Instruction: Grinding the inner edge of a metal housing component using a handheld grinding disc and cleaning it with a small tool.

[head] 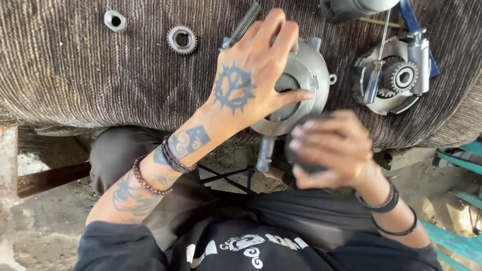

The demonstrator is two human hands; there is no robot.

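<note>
Two hands on it: we've got the left hand clamped over the grey metal housing at the near edge of the ribbed mat, right hand wrapped around a dark round part, so we're best keeping it square and steady.

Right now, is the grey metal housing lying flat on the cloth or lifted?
Lifted: the left hand grips the grey metal housing tilted off the brown ribbed cloth.
</note>
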